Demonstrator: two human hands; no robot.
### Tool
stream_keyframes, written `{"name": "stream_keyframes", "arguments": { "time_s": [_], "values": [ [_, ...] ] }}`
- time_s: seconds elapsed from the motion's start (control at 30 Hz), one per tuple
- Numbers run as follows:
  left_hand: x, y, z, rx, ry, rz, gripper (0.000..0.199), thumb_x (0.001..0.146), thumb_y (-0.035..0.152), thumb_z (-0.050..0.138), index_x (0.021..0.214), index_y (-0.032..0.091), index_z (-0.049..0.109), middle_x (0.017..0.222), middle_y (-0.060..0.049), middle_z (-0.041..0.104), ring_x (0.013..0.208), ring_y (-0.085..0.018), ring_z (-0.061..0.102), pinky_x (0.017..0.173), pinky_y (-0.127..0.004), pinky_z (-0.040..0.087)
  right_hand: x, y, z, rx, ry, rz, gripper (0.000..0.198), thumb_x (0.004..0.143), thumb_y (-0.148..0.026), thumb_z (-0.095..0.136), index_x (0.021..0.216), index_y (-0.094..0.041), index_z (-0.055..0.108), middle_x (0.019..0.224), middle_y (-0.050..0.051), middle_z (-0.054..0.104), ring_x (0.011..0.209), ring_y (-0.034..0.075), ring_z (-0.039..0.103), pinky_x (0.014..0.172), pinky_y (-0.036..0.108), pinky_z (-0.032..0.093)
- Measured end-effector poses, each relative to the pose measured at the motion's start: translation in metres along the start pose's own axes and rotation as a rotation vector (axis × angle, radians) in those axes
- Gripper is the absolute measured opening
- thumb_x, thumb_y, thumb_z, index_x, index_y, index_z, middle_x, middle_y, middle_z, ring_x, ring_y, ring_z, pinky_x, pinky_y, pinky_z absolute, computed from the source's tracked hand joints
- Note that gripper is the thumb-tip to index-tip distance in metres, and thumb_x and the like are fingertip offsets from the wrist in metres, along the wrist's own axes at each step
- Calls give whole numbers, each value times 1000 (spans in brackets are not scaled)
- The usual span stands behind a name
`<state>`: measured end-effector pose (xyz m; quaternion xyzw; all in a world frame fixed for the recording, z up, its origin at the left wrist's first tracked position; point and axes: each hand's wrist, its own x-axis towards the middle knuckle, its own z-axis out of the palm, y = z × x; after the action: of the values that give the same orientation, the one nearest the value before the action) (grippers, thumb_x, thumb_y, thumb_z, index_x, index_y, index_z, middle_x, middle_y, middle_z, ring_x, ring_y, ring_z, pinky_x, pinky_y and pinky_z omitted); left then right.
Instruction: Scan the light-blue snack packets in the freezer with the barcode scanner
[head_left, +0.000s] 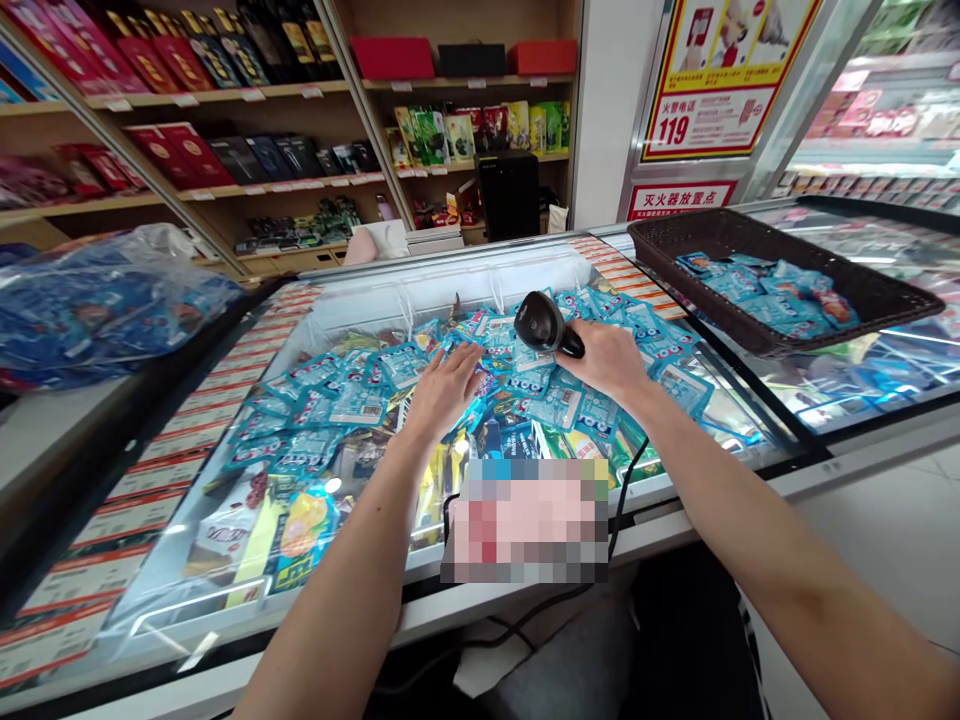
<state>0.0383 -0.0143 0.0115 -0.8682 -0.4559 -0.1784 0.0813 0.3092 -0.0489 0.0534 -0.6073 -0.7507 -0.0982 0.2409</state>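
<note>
In the middle of the head view, my right hand (604, 358) is wrapped round the handle of a black barcode scanner (538, 322), its head pointing left and its cord hanging toward me. Blue snack packets (360, 403) are spread in a loose heap across the glass top of a chest freezer (660, 540). My left hand (448, 385) lies flat among them with fingers stretched out, holding nothing. Whether its palm touches a packet or the glass is hidden. More blue packets (555, 402) lie under and around the scanner.
At the right, a dark brown woven basket (874, 260) holds several similar packets. A clear plastic bag (112, 300) of blue packets stands at the left. Price labels (172, 465) line the glass. Wooden shelves (277, 90) with boxes and bottles rise behind; a blurred-out patch (529, 520) covers something in front.
</note>
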Motion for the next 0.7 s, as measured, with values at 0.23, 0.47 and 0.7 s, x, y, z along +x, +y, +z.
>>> {"name": "stream_keyframes", "arguments": {
  "time_s": [0.23, 0.47, 0.7],
  "values": [
    [3, -5, 1, -92, -110, 56, 49, 97, 46, 28, 139, 28, 42, 144, -2, 47, 138, -22, 35, 114, -48, 25, -1, -3, 1, -25, -22, -49, 32, 85, -45, 54, 102, -19, 63, 87, 7, 71, 75, 21, 64, 63, 31, 38],
    [0, 1, -7, -1, 72, -58, 44, 96, 47, 30, 90, 18, 63, 92, -10, 64, 93, -21, 59, 80, -35, 46, -2, -4, 1, -38, -43, -49, 32, 86, -45, 51, 105, -20, 62, 95, 7, 71, 81, 22, 64, 64, 30, 38],
    [-2, 6, -6, 117, 159, -272, 53, 89, 61, 34, 107, 18, 59, 109, -13, 60, 110, -29, 53, 92, -43, 40, -3, -7, 0, -57, -77, -52, 34, 87, -45, 51, 107, -21, 61, 95, 7, 71, 83, 23, 65, 66, 31, 39]
  ]
}}
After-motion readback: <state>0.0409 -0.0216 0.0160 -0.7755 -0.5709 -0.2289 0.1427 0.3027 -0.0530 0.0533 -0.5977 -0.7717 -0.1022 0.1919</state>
